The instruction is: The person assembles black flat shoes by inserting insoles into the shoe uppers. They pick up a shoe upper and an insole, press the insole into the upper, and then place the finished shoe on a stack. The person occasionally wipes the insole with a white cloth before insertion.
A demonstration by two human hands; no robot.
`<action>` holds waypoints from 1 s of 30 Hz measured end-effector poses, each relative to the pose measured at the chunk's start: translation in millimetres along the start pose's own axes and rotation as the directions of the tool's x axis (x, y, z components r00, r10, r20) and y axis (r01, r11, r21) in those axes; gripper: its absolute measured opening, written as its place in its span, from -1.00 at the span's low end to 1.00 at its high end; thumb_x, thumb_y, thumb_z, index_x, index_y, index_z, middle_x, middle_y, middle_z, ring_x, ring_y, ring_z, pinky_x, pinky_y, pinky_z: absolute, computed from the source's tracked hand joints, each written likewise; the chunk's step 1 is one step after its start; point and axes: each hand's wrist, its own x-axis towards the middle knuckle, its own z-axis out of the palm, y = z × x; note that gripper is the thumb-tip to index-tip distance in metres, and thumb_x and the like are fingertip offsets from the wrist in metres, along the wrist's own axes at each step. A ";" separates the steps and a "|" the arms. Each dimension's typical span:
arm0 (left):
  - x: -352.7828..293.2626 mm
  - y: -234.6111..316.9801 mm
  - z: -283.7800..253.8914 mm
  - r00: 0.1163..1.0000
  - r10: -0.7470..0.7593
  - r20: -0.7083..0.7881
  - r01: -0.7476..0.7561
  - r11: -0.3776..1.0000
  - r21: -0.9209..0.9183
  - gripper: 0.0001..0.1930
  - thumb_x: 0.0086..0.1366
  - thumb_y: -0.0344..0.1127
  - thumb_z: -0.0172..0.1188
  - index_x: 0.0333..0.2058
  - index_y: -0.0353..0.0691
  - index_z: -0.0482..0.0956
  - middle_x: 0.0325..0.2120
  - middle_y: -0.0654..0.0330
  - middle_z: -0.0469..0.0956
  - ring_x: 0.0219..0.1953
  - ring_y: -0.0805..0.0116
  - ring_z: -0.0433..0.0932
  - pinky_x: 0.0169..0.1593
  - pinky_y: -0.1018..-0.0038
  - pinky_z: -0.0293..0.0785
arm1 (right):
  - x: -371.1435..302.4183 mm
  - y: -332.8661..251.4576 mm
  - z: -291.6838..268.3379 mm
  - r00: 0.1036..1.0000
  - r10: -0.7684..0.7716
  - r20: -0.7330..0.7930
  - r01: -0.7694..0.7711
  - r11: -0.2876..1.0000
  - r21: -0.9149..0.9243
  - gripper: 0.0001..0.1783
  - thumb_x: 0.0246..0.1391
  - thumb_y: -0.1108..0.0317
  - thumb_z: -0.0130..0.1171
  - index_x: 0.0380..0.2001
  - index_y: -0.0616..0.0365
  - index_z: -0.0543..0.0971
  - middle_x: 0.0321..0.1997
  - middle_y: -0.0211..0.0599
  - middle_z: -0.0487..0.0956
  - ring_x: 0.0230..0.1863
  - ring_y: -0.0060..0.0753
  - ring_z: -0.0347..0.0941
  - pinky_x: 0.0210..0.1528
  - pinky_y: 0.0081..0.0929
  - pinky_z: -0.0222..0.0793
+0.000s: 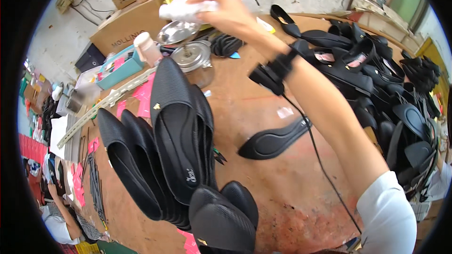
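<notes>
At the far side of the table my right hand (228, 9) is closed around a crumpled white cloth (181, 9), slightly smeared by motion. A shiny metal lid or dish (178, 33) and a clear jar (192, 56) with a metal fitting sit just below that hand. My left hand is out of sight. Stacked black pointed flat shoes (174, 122) with small gold ornaments stand left of the middle, nested in rows. More black shoes (221, 221) lie at the near edge. One loose black insole (270, 140) rests on the brown tabletop (292, 188), under my forearm.
Black shoes and insoles (367, 70) heap up on the right. At back left are a cardboard box (127, 26), a teal bin (121, 67), a pinkish bottle (147, 48) and a slotted metal bar (106, 103). A cable (325, 169) trails from my wristband. Another person (59, 221) is at lower left.
</notes>
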 end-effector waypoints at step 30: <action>-81.4 33.7 78.3 0.776 -0.141 0.614 0.135 0.989 0.055 -0.32 0.25 -0.37 0.29 0.28 -0.31 0.16 -0.26 -0.22 0.60 -0.21 -0.06 0.64 -0.09 0.23 0.54 | -554.3 -317.3 -184.8 0.461 0.885 -0.064 -0.785 0.441 0.435 -0.27 -0.08 0.55 -0.01 0.29 0.21 0.33 0.28 0.00 0.39 0.28 -0.11 0.37 0.26 -0.30 0.32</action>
